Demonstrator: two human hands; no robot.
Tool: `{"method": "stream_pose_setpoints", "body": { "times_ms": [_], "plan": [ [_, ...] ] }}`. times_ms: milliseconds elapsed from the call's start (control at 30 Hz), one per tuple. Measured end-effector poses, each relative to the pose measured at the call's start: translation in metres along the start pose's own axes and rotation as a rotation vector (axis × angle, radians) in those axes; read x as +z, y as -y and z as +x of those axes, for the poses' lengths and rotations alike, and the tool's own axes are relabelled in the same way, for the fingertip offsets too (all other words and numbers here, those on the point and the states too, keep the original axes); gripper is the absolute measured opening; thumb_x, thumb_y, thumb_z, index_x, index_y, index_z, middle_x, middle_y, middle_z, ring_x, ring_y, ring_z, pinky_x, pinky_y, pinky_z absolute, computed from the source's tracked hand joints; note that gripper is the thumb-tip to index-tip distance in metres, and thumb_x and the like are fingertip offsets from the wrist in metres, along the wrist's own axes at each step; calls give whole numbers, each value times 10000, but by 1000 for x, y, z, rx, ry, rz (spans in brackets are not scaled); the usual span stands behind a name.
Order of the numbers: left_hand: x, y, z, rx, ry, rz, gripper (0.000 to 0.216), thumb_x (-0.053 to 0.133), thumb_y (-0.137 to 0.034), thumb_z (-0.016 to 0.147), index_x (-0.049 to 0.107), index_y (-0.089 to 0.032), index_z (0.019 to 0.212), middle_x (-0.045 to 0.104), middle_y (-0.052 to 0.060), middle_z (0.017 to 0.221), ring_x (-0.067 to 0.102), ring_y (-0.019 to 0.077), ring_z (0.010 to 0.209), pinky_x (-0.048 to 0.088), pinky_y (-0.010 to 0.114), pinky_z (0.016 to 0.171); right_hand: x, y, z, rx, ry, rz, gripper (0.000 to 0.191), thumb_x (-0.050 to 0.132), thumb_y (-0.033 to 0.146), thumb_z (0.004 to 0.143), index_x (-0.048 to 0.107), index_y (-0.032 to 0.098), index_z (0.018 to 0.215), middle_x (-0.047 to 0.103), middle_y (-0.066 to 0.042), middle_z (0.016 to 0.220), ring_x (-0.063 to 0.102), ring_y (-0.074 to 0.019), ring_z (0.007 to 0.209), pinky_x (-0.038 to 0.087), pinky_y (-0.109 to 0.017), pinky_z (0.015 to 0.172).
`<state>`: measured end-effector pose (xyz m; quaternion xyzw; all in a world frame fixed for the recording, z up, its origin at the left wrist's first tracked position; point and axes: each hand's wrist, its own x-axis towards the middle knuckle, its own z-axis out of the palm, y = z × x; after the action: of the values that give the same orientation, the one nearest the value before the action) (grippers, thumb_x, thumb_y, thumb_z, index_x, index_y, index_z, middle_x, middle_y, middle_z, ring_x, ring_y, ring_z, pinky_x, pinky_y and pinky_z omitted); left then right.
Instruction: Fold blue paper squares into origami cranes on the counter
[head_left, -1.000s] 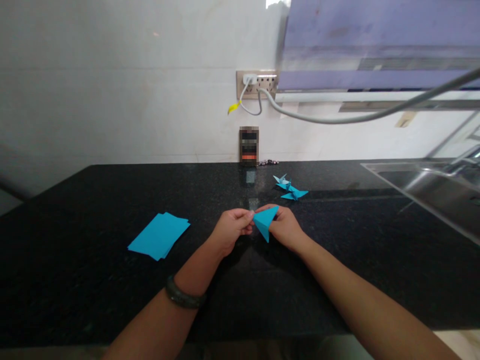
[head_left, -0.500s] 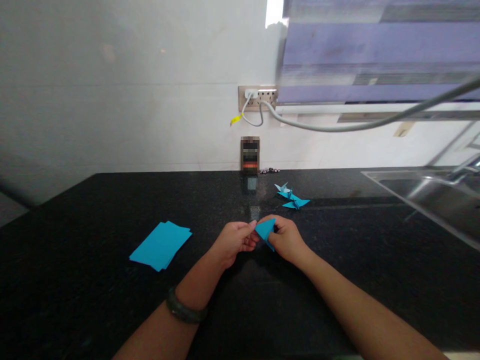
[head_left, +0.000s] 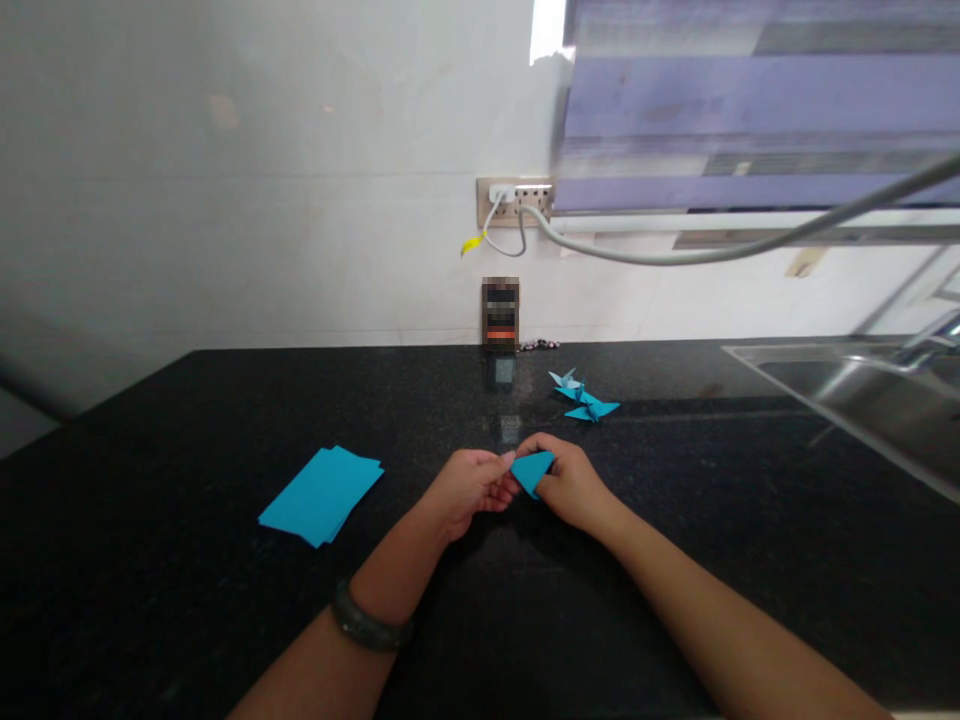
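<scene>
A small folded blue paper triangle (head_left: 533, 469) is pinched between my two hands just above the black counter (head_left: 187, 600). My left hand (head_left: 471, 485) closes its fingers on the paper's left corner; a dark bracelet circles that wrist. My right hand (head_left: 574, 482) grips the right side, fingers curled over the top edge. A stack of flat blue paper sheets (head_left: 322, 493) lies on the counter to the left. Two finished blue folded paper figures (head_left: 584, 396) rest behind my hands.
A steel sink (head_left: 862, 400) is set into the counter at the right. A small dark box (head_left: 500, 314) stands against the white wall under a socket strip (head_left: 516, 200), from which a grey cable (head_left: 712, 245) runs right.
The paper triangle has shrunk in view as my hands folded and closed tighter around it. The camera tilted slightly, shifting the scene lower in the picture.
</scene>
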<state>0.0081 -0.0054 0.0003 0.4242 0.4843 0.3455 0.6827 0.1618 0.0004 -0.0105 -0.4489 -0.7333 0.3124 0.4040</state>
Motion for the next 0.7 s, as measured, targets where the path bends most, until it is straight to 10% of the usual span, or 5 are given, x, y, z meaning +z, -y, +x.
{"method": "stream_pose_setpoints", "body": {
  "times_ms": [267,700],
  "plan": [
    [-3,1,3,24,1,-76,313,669,-400,639,561,-108,613,569,8,530,505,67,446,391,207,486,3,-2,3,148,-43,286,341,533,118,601,502,179,936,482,61,611,447,-82,513,374,-198,479],
    [0,2,2,137,-63,75,260,680,-358,636,607,-109,640,610,22,572,517,67,461,403,199,482,-4,7,7,346,-82,356,104,605,244,638,567,150,657,477,59,478,356,-47,385,291,-180,375]
  ]
}}
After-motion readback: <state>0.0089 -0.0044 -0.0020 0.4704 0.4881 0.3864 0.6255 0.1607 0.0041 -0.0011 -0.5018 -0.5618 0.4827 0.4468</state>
